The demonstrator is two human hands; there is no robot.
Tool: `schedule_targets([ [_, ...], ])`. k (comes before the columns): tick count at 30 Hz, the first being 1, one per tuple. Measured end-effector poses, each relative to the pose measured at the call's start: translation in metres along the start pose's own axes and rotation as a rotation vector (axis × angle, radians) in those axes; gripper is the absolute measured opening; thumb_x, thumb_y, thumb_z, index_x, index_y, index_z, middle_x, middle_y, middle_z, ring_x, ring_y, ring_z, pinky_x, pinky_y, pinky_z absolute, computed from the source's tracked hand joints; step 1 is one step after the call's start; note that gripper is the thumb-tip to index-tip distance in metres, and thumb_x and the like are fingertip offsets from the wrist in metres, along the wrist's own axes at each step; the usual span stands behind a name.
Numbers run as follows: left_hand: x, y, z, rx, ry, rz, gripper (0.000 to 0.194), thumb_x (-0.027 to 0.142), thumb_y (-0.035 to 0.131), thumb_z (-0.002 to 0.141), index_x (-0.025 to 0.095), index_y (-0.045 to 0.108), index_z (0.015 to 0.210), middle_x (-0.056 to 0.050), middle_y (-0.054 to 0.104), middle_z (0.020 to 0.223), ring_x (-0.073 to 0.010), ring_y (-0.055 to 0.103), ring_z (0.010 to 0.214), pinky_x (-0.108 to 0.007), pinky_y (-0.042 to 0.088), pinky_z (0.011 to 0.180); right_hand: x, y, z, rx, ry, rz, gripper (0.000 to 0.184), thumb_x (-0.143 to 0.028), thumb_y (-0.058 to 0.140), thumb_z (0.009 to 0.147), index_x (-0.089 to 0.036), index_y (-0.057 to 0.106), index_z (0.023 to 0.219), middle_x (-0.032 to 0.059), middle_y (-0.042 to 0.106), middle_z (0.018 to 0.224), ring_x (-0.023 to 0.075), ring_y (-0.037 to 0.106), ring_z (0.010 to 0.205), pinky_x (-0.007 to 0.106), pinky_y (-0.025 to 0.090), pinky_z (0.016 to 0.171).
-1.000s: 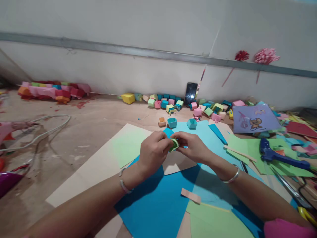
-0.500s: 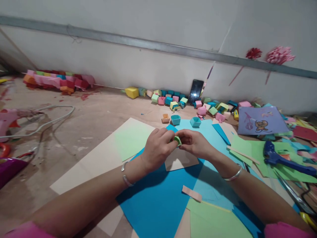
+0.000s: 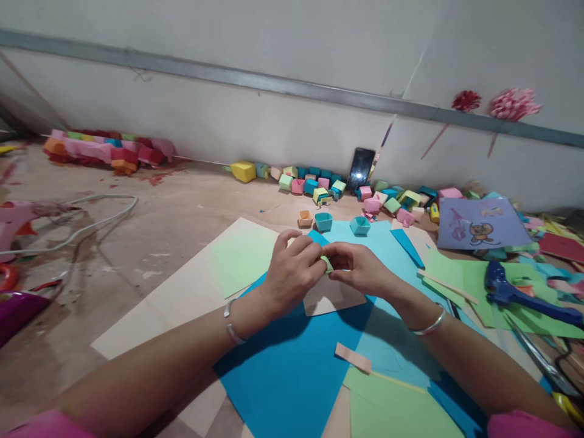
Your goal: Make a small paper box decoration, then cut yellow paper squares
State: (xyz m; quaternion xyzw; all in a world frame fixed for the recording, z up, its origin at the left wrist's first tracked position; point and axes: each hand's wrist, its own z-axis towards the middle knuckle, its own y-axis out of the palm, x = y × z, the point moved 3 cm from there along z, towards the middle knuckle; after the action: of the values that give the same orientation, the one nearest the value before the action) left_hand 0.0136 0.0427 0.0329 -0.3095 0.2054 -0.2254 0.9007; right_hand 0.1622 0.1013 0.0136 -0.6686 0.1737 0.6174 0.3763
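A small light-green folded paper piece (image 3: 326, 264) sits between my two hands, mostly covered by fingers. My left hand (image 3: 295, 271) is closed on it from the left, with thumb and fingertips pinched together. From the right, my right hand (image 3: 356, 264) curls its fingers and thumb around the piece's other side. Beneath them lie a pale cream paper piece (image 3: 335, 298) and a blue paper sheet (image 3: 292, 371). Just beyond my hands stand a small orange paper box (image 3: 305, 219) and two teal paper boxes, one (image 3: 323, 221) beside the other (image 3: 360, 226).
Along the wall are many folded paper boxes (image 3: 311, 184) and a leaning phone (image 3: 361, 167). To the right lie a blue glue gun (image 3: 506, 286), scissors (image 3: 542, 359) and a drawing (image 3: 483, 223). A pink glue gun (image 3: 16, 222) with a white cord (image 3: 104, 219) is at left.
The green paper piece has turned slightly between my fingers, showing a paler face. My left hand's fingers have shifted and lifted a little; the right fingers have moved slightly.
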Motion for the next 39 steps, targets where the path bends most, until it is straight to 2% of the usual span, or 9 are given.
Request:
schedule_targets([
  [4, 0.0, -0.001, 0.001, 0.001, -0.068, -0.006, 0.025, 0.01, 0.051, 0.091, 0.02, 0.061, 0.071, -0.001, 0.064, 0.076, -0.0181, 0.054, 0.083, -0.041, 0.039, 0.1, -0.001, 0.003, -0.001, -0.018, -0.001, 0.044, 0.047, -0.009, 0.062, 0.07, -0.018, 0.058, 0.116, 0.008, 0.068, 0.11, 0.0213, 0.066, 0.099, 0.037, 0.053, 0.086],
  [9, -0.002, -0.002, 0.003, -0.027, -0.149, 0.011, 0.019, 0.011, 0.05, 0.092, 0.021, 0.066, 0.097, -0.005, 0.07, 0.093, -0.0227, 0.059, 0.098, -0.043, 0.04, 0.1, -0.007, 0.008, -0.004, -0.022, -0.032, 0.016, 0.046, -0.005, 0.055, 0.071, -0.018, 0.058, 0.115, 0.0048, 0.068, 0.096, 0.0188, 0.065, 0.09, 0.035, 0.053, 0.081],
  [14, -0.003, -0.002, 0.002, -0.038, -0.156, -0.031, 0.017, 0.012, 0.051, 0.093, 0.02, 0.065, 0.098, -0.004, 0.075, 0.093, -0.0249, 0.063, 0.108, -0.049, 0.036, 0.104, -0.012, 0.009, -0.006, 0.031, -0.018, 0.127, 0.045, -0.006, 0.054, 0.071, -0.021, 0.061, 0.113, 0.0044, 0.07, 0.099, 0.0182, 0.067, 0.095, 0.036, 0.051, 0.087],
  [19, -0.006, -0.002, 0.0, -0.044, -0.149, -0.043, 0.021, 0.011, 0.052, 0.092, 0.021, 0.065, 0.105, -0.003, 0.075, 0.083, -0.025, 0.065, 0.106, -0.05, 0.036, 0.104, -0.013, 0.009, -0.006, 0.045, 0.11, 0.34, 0.041, -0.01, 0.06, 0.067, -0.02, 0.064, 0.107, 0.0029, 0.073, 0.092, 0.0182, 0.067, 0.093, 0.033, 0.048, 0.085],
  [24, -0.009, -0.001, 0.0, -0.052, -0.133, -0.05, 0.023, 0.009, 0.05, 0.092, 0.021, 0.064, 0.106, -0.002, 0.076, 0.079, -0.0239, 0.067, 0.101, -0.05, 0.036, 0.103, -0.005, 0.01, -0.004, 0.113, 0.229, 0.49, 0.05, -0.007, 0.059, 0.055, -0.018, 0.065, 0.104, -0.0013, 0.073, 0.08, 0.0155, 0.064, 0.082, 0.028, 0.043, 0.078],
  [27, -0.011, 0.0, 0.0, -0.058, -0.122, -0.054, 0.022, 0.009, 0.048, 0.093, 0.019, 0.064, 0.105, -0.002, 0.076, 0.077, -0.0226, 0.069, 0.096, -0.048, 0.038, 0.101, -0.001, 0.012, -0.003, 0.161, 0.243, 0.52, 0.05, -0.006, 0.056, 0.051, -0.017, 0.067, 0.098, -0.0008, 0.073, 0.08, 0.0153, 0.063, 0.082, 0.028, 0.042, 0.078],
  [32, -0.011, 0.001, 0.0, -0.06, -0.115, -0.044, 0.021, 0.01, 0.047, 0.094, 0.019, 0.063, 0.104, -0.001, 0.076, 0.078, -0.0214, 0.07, 0.093, -0.047, 0.039, 0.1, 0.001, 0.014, -0.002, 0.16, 0.243, 0.522, 0.044, -0.008, 0.057, 0.051, -0.018, 0.068, 0.093, 0.0005, 0.073, 0.082, 0.0175, 0.063, 0.088, 0.029, 0.042, 0.08],
  [37, -0.015, -0.001, 0.003, -0.066, -0.091, -0.106, 0.022, 0.011, 0.047, 0.092, 0.02, 0.062, 0.104, -0.004, 0.076, 0.082, -0.0229, 0.071, 0.089, -0.047, 0.04, 0.098, 0.004, 0.012, 0.003, 0.214, 0.251, 0.526, 0.035, -0.009, 0.062, 0.052, -0.018, 0.07, 0.085, -0.0002, 0.072, 0.079, 0.014, 0.064, 0.081, 0.027, 0.045, 0.078],
  [39, -0.02, -0.001, 0.004, -0.085, -0.113, -0.165, 0.023, 0.009, 0.047, 0.087, 0.022, 0.061, 0.1, -0.005, 0.076, 0.085, -0.0242, 0.07, 0.085, -0.046, 0.042, 0.094, 0.005, 0.011, 0.008, 0.193, 0.289, 0.579, 0.032, -0.008, 0.062, 0.053, -0.018, 0.069, 0.083, -0.0004, 0.071, 0.075, 0.0138, 0.065, 0.077, 0.027, 0.05, 0.076],
])
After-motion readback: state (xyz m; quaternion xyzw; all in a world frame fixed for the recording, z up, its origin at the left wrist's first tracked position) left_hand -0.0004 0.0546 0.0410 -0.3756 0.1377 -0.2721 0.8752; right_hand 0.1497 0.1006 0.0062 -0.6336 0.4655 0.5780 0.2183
